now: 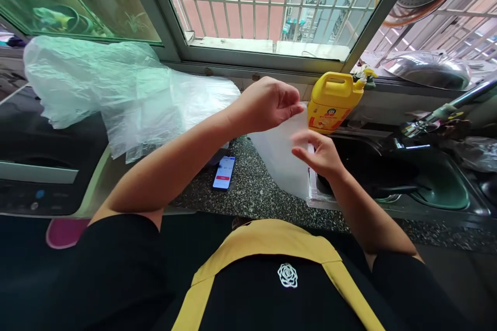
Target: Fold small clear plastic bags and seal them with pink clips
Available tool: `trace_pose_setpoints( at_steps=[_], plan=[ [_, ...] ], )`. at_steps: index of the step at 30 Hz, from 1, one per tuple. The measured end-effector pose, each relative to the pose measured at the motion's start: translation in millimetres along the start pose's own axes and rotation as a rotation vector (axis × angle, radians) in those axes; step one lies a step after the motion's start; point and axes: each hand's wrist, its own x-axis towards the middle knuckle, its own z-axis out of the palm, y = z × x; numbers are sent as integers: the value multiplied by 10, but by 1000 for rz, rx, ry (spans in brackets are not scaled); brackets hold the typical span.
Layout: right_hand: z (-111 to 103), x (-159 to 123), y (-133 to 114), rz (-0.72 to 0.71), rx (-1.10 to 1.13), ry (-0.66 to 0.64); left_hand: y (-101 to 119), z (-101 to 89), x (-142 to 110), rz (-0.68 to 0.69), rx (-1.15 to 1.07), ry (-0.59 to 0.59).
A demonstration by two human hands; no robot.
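A thin clear plastic bag [281, 158] hangs over the speckled counter [256, 194], held between both hands. My left hand [267, 103] pinches the bag's top edge, fingers closed on it. My right hand [316, 152] grips the bag's right side lower down, fingers curled against the film. Just behind the hands stands a yellow jug with a handle [334, 101]. A phone [224, 172] with its screen lit lies flat on the counter under my left forearm.
A large heap of crumpled clear plastic [124, 93] covers the left counter and part of a black cooktop [42, 150]. A dark sink [392, 176] with a faucet [435, 116] is at right. A steel bowl [427, 70] rests on the sill by the barred window [256, 5].
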Motion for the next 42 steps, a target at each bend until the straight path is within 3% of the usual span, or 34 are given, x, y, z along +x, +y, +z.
trace_pose_setpoints(
  at_steps=[2,5,9,12,19,24,28,32,36,38,39,42],
  plan=[
    [45,-156,216,3,-27,-4,54,-73,-9,10,-32,10],
    [151,-445,636,65,-78,-64,411,-186,-50,11,-39,-24],
    [277,-808,1159,225,-109,-36,814,-279,-94,185,365,-304],
    [314,-1004,1385,275,-70,-30,841,-320,-80,273,482,-256],
    [365,-1242,1476,361,50,79,712,-358,-43,184,440,-118],
    [366,-1282,1395,450,255,184,644,-425,-15,228,451,-32],
    [241,-1231,1320,468,440,355,546,-600,-54,267,429,127],
    [-27,-1105,1238,430,553,522,356,-783,-438,176,425,324],
    [-321,-930,1070,385,572,616,-3,-814,-1146,-137,351,566],
    [-431,-827,942,355,525,619,-225,-752,-1540,-207,335,765],
    [-475,-770,868,337,485,606,-339,-707,-1734,-248,360,789],
    [-577,-578,607,274,340,501,-679,-569,-2264,-412,240,694]
  ],
)
